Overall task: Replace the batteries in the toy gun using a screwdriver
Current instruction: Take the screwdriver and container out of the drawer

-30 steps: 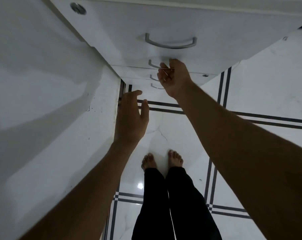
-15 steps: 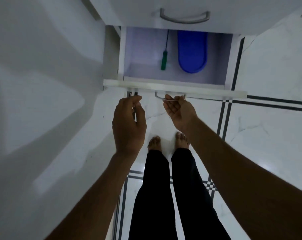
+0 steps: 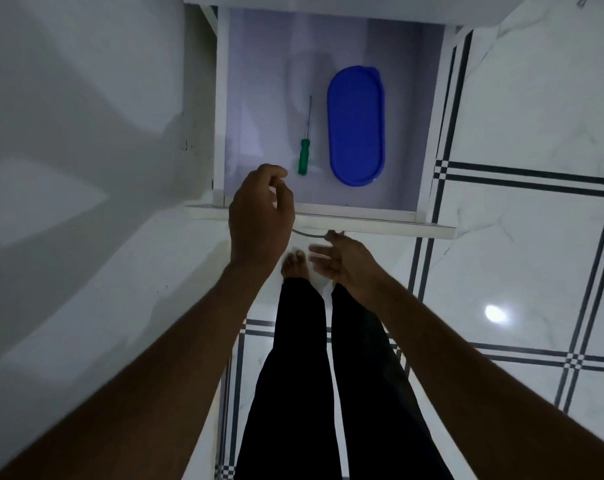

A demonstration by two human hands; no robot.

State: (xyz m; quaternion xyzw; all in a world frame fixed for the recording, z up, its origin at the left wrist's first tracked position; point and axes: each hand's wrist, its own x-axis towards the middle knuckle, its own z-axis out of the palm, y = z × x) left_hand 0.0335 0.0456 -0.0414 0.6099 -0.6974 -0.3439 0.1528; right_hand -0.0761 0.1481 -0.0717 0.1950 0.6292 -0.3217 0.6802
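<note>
Drawer (image 3: 221, 133): white, pulled open, pale interior lit from above; front panel nearest the viewer, metal handle (image 3: 311, 234) on its outer face.

Screwdriver (image 3: 304, 157): green handle, thin dark shaft pointing toward the drawer's back; lying flat on the drawer floor, left of centre, touched by nothing.

Container (image 3: 356, 126): blue, oval, lid up (contents not visible); lying just beside the screwdriver, to its right, lengthwise along the drawer.

Left hand (image 3: 260, 216): over the drawer's front edge, back of hand up, fingers loosely curled with thumb apart, holding nothing; near the screwdriver handle but short of it.

Right hand (image 3: 338, 259): below the drawer front, palm turned up, fingers relaxed and blurred, just under the handle; contact with the handle cannot be told.

Floor (image 3: 518, 237): glossy white tile with dark double lines, one light reflection at right.

Also in view: two bare forearms, dark trouser legs, bare feet beneath the drawer front. Toy gun not seen.
</note>
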